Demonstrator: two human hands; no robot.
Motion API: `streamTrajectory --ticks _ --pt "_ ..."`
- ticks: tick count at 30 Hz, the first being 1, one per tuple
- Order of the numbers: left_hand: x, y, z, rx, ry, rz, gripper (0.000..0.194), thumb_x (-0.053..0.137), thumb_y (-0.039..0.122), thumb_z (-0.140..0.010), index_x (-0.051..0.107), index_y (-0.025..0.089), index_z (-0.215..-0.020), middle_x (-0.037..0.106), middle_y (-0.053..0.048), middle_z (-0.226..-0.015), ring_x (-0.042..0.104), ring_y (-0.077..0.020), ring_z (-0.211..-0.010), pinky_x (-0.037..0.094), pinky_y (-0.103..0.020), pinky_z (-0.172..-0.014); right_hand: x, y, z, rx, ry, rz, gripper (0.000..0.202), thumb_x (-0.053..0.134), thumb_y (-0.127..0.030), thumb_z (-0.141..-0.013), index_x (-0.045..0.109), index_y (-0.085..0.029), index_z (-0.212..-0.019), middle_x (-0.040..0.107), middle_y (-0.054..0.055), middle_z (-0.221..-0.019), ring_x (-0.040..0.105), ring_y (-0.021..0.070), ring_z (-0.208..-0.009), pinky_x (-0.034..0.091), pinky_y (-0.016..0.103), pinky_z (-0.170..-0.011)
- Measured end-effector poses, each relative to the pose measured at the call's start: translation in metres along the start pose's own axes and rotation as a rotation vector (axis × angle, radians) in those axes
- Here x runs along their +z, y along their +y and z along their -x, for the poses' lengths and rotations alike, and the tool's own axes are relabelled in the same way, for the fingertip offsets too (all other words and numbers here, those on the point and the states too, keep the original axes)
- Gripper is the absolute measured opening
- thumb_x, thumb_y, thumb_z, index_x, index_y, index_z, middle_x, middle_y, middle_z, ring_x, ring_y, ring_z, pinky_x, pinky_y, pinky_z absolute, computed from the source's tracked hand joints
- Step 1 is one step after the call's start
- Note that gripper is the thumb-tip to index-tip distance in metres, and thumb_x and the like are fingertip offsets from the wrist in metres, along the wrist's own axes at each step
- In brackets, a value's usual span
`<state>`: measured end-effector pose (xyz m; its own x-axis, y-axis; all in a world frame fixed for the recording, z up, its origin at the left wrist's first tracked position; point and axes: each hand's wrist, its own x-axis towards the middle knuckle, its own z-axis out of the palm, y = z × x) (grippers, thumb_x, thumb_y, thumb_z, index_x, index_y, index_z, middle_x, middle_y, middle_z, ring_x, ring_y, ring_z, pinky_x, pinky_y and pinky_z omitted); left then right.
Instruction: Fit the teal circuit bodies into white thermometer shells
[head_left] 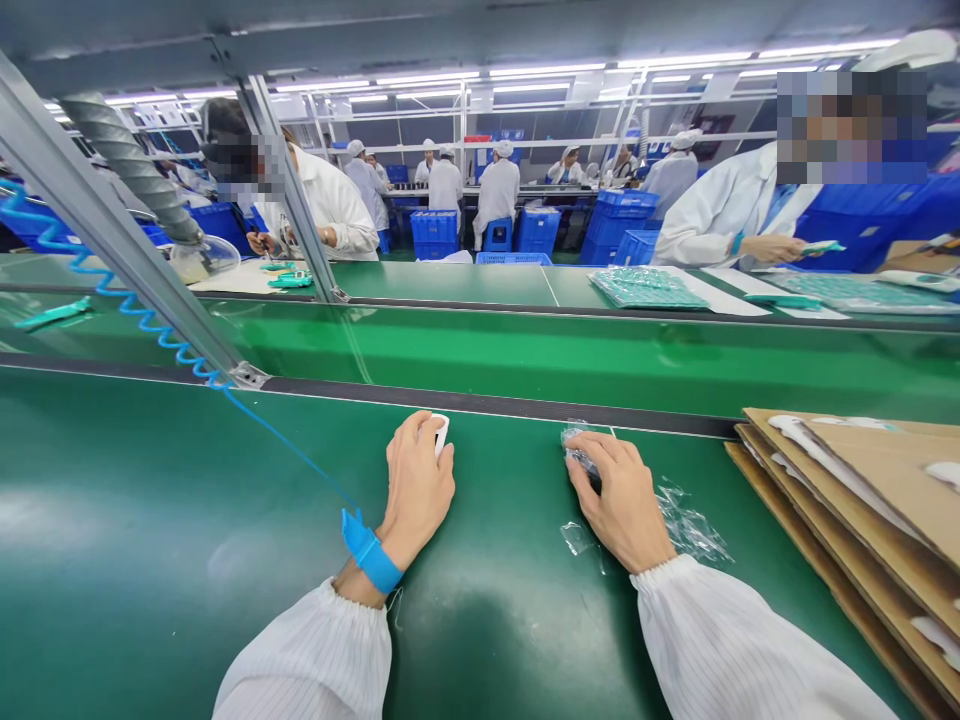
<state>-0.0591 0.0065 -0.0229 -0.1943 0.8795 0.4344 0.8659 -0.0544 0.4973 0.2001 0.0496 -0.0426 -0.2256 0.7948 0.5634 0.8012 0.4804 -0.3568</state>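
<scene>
My left hand (420,482), with a blue strap (370,552) round its wrist, is closed on a small white part (442,434) near the far edge of the green bench. To the right, my right hand (621,492) has its fingers curled over a crumpled piece of clear plastic film (576,440); something dark shows beneath the fingers, too hidden to name. Several clear plastic pieces (694,525) lie just right of that wrist, and a small clear scrap (576,538) rests below the fingers.
Stacked cardboard sheets (847,520) holding white parts are at the right. Beyond the black rail (480,402) runs a green conveyor belt (525,360). A coiled blue cord (180,350) crosses a metal post at the left. Two people in white coats work opposite.
</scene>
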Motion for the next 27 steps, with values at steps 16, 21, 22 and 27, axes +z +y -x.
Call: streamTrajectory --ticks 16,21,22,27 --pt "0.0014 -0.002 0.0007 0.013 0.024 0.016 0.03 0.054 0.012 -0.09 0.058 0.019 -0.119 0.059 -0.014 -0.13 0.057 -0.0313 -0.121 0.048 -0.051 -0.098 0.0025 0.002 0.0014 0.005 0.001 0.005 0.021 0.051 -0.031 -0.097 0.067 -0.024 -0.109 0.071 0.006 -0.115 0.059 0.0259 -0.1 0.047 0.041 -0.08" --pt "0.0019 -0.0021 0.0003 0.016 0.031 0.015 0.029 0.055 0.011 -0.089 0.059 0.019 -0.117 0.06 -0.014 -0.129 0.058 -0.0318 -0.121 0.049 -0.051 -0.098 0.0016 0.0017 0.0009 -0.001 0.005 0.002 0.02 0.051 -0.03 -0.097 0.067 -0.023 -0.108 0.071 0.005 -0.115 0.059 0.0258 -0.099 0.047 0.041 -0.081" --pt "0.0021 -0.0021 0.0002 0.013 0.032 0.016 0.029 0.055 0.011 -0.089 0.059 0.019 -0.117 0.06 -0.014 -0.129 0.058 -0.0319 -0.121 0.048 -0.051 -0.098 0.0015 0.0017 0.0009 0.0 0.004 0.003 0.02 0.051 -0.03 -0.097 0.067 -0.023 -0.108 0.071 0.005 -0.115 0.059 0.026 -0.099 0.046 0.041 -0.08" --pt "0.0024 -0.0023 0.0003 0.005 0.025 0.019 0.029 0.055 0.012 -0.09 0.059 0.02 -0.117 0.059 -0.013 -0.13 0.057 -0.032 -0.122 0.048 -0.051 -0.099 0.0014 0.0017 0.0011 -0.002 0.003 0.003 0.019 0.051 -0.029 -0.097 0.066 -0.024 -0.108 0.071 0.005 -0.114 0.059 0.0263 -0.099 0.046 0.04 -0.079"
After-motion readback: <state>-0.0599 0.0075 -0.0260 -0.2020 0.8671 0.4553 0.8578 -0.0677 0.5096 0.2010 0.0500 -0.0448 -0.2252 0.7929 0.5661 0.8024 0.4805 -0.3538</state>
